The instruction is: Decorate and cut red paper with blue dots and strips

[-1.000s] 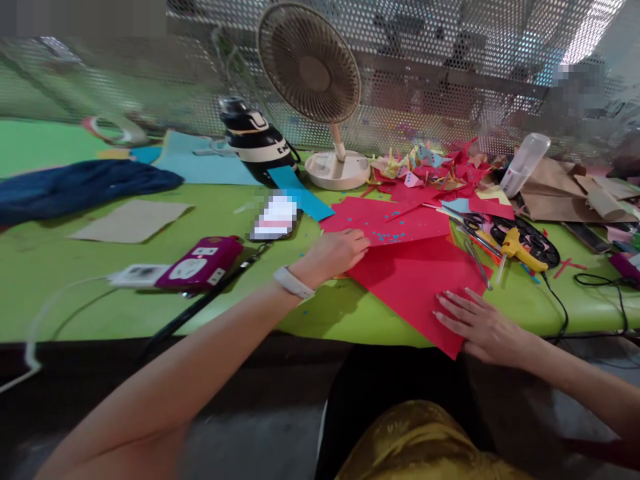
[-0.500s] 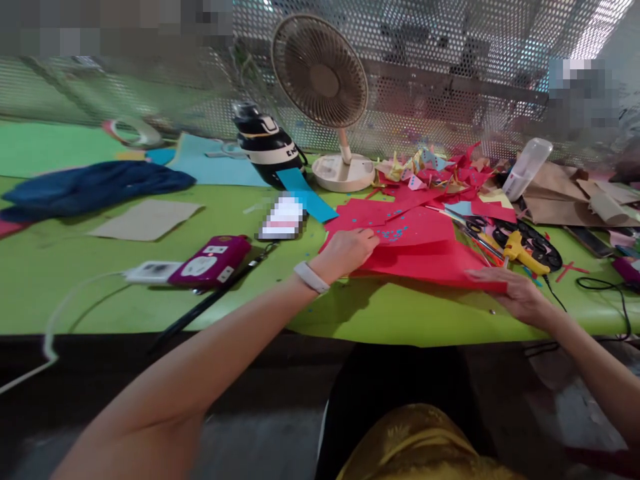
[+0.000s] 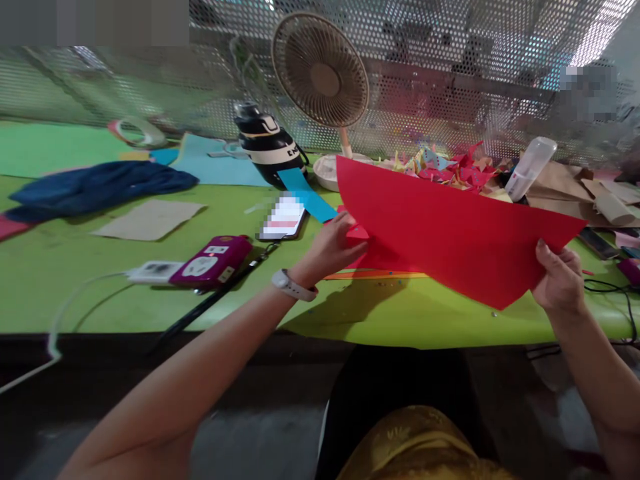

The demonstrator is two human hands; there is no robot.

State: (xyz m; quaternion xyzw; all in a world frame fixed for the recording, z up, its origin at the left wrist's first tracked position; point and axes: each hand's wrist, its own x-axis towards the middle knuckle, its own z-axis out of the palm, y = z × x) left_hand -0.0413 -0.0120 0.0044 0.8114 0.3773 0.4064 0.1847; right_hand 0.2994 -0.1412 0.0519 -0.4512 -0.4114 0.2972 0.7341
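Observation:
A large red paper sheet (image 3: 450, 233) is raised at a slant above the table, its near edge bowed. My right hand (image 3: 560, 273) grips its right end, thumb on the near face and fingers curled behind. By the sheet's left edge, my left hand (image 3: 335, 247) lies over a red paper with small blue dots (image 3: 356, 231), thumb and fingers apart. Under the raised sheet, more red paper (image 3: 373, 267) and an orange edge show on the table. The sheet hides most of this stack, and the scissors and glue gun seen earlier.
A fan (image 3: 325, 80) and black bottle (image 3: 270, 143) stand behind. Left are a phone (image 3: 284, 217), purple power block (image 3: 215, 260), blue cloth (image 3: 100, 187) and beige paper (image 3: 150, 220). A blue strip (image 3: 305, 193), folded paper pieces (image 3: 450, 167) and a clear bottle (image 3: 533, 167) lie beyond the sheet.
My right hand has lifted the red sheet up and to the right, so it now covers the scissors and glue gun. My left hand has shifted slightly left and its fingers have spread.

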